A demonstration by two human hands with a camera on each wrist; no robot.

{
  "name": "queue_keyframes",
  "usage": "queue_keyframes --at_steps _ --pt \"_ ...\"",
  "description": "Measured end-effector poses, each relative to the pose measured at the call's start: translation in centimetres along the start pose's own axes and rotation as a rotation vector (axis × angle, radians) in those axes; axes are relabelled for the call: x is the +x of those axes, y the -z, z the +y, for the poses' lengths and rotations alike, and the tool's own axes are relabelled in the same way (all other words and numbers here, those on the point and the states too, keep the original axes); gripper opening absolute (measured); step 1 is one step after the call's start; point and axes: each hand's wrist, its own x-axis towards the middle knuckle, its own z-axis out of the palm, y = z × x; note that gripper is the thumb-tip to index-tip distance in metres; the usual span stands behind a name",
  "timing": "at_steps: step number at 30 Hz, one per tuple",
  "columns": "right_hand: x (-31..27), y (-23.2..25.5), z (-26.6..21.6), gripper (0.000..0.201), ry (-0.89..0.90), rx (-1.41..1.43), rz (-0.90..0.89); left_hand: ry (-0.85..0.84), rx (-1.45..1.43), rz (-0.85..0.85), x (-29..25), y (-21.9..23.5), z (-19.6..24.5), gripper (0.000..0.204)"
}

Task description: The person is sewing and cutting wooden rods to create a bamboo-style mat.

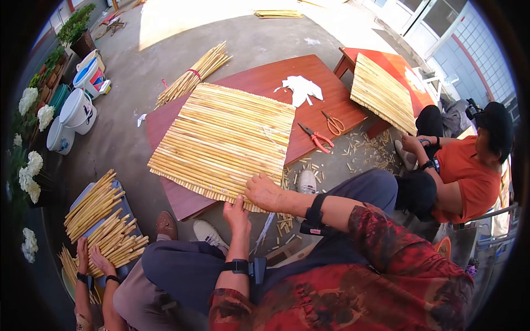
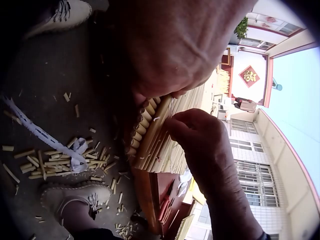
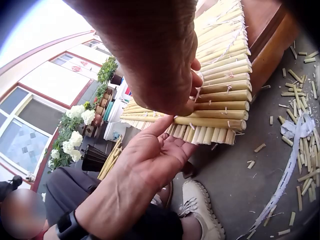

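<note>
A mat of straight yellow reed sticks [image 1: 221,143], bound with white string, lies over the low red-brown table [image 1: 326,91], its near edge overhanging toward me. My left hand [image 1: 237,218] grips that edge, thumb on top and fingers underneath; the right wrist view shows its palm [image 3: 155,157] turned up under the stick ends. My right hand [image 1: 264,192] is on the mat's near edge, beside the left. In the left wrist view its thumb and forefinger [image 2: 182,125] pinch together at the white string [image 2: 170,107] on the outermost sticks; the pinched bit itself is mostly hidden.
Red-handled pliers [image 1: 316,137], scissors [image 1: 333,123] and white scraps [image 1: 301,90] lie on the table. Stick offcuts litter the floor. At right, a person [image 1: 469,171] holds another mat [image 1: 383,91]; at lower left, another person's hands [image 1: 99,259] touch loose sticks [image 1: 118,237]. A tied bundle [image 1: 196,71] lies behind.
</note>
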Motion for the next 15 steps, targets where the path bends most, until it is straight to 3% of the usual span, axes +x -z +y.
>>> queue_keyframes --at_steps 1,3,5,7,9,11,15 --pt "0.3 0.8 0.2 0.01 0.017 0.006 -0.003 -0.001 -0.047 -0.027 -0.1 -0.3 0.2 0.015" --pt "0.5 1.9 0.4 0.007 -0.216 0.394 -0.247 -0.008 -0.085 -0.008 -0.5 -0.3 0.3 0.015" --pt "0.5 1.2 1.6 0.014 -0.205 0.516 -0.251 0.032 -0.067 -0.037 -0.1 0.2 0.2 0.018" --pt "0.7 2.4 1.9 0.02 -0.478 1.102 -0.662 0.039 0.01 -0.018 0.0 0.3 0.4 0.02" --pt "0.2 3.2 2.0 0.018 -0.524 1.083 -0.666 0.011 -0.111 -0.012 -0.2 -0.3 0.5 0.021" --pt "-0.6 3.5 2.4 0.013 -0.224 0.75 -0.572 -0.005 -0.101 -0.012 0.4 0.1 -0.1 0.022" --pt "-1.2 4.3 2.8 0.016 -0.191 0.945 -0.458 0.018 -0.138 -0.05 0.9 0.4 -1.1 0.026"
